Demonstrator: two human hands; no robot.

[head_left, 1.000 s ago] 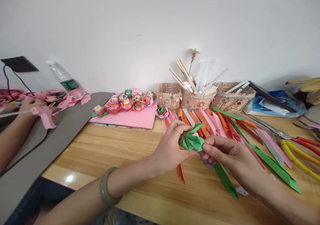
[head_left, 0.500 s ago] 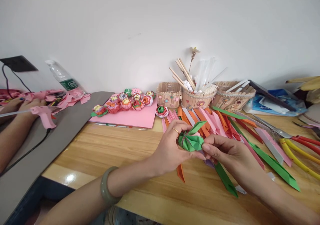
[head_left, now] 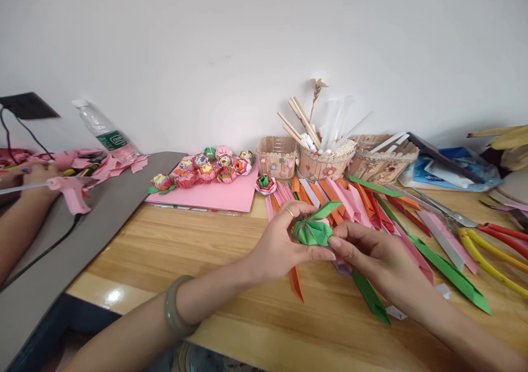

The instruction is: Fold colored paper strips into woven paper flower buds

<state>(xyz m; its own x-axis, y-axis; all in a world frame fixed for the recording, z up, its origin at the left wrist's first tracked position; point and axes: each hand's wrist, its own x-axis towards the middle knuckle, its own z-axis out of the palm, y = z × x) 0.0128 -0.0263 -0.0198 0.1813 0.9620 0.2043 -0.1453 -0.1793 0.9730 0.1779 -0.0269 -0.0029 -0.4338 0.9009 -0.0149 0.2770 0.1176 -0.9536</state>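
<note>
A green folded paper flower is up off the table, its green side towards me and one pointed leaf sticking out at upper right. My left hand grips it from the left, thumb beneath and fingers behind. From the right, my right hand pinches the flower's right edge between thumb and index finger. A bit of pink shows at its back edge; its far side is hidden. Under and behind my hands lie folded paper strips in orange, pink, red and green.
Finished paper flowers sit on pink paper. Behind stand decorated wooden baskets, one holding sticks. Scissors with red handles and a yellow-handled tool lie right. At left are another person's hand, a pink glue gun and a bottle.
Both hands still hold the green flower in nearly the same spot. Its lower right petal looks slightly shifted, and the whole view has moved a little.
</note>
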